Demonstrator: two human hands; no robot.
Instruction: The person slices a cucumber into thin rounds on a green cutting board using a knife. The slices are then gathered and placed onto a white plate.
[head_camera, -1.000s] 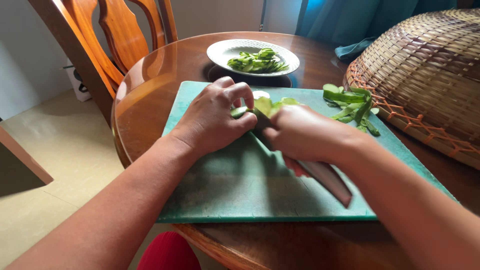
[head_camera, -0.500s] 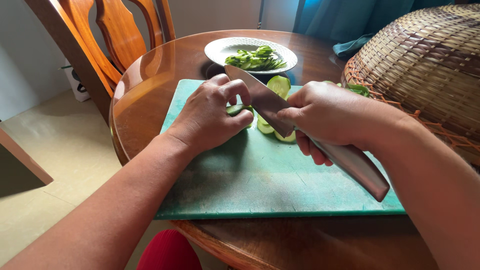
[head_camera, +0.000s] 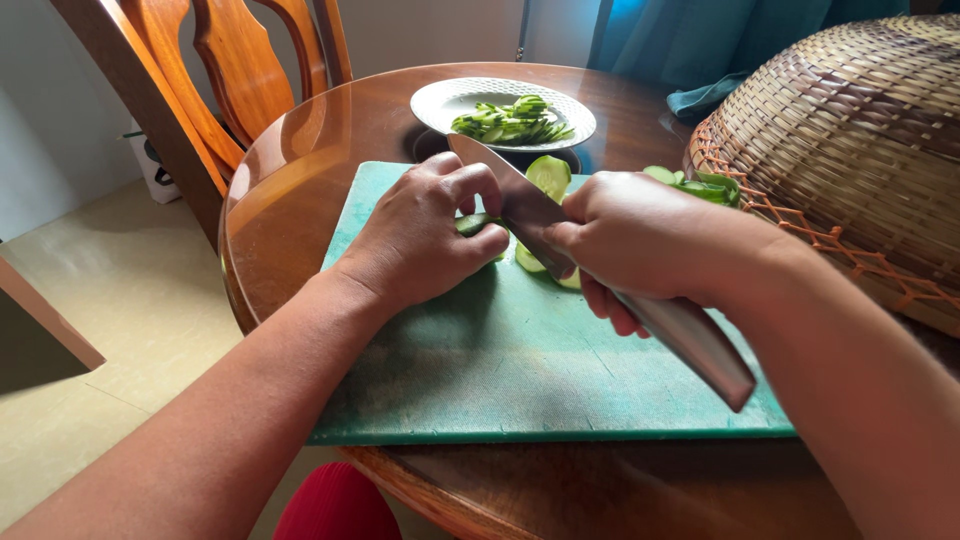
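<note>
Head view takes in a round, glossy wooden table (head_camera: 300, 190), with a wooden chair (head_camera: 230, 70) pushed against its far-left edge. A green cutting board (head_camera: 500, 380) lies along the near edge of the tabletop. On the left half of the board, the left hand (head_camera: 420, 235) rests with its fingers curled down over a short piece of cucumber (head_camera: 470, 222), pinning it to the board; only the dark green end shows between the fingertips. Just to the right of it, the knife (head_camera: 510, 195) stands with its blade raised and tilted, tip toward the far edge of the board, and one pale cucumber slice (head_camera: 549, 176) clings to the blade's right face. A few cut slices (head_camera: 528, 260) lie on the board beneath the blade. The right hand (head_camera: 640, 240) is closed firmly around the knife's metal handle, which sticks out toward the near-right corner of the board. Near the far edge of the tabletop sits a white plate (head_camera: 445, 98) carrying sliced cucumber. Green peelings (head_camera: 700, 186) lie at the board's far-right corner, and a woven basket cover (head_camera: 860, 130) fills the right edge of the table.
</note>
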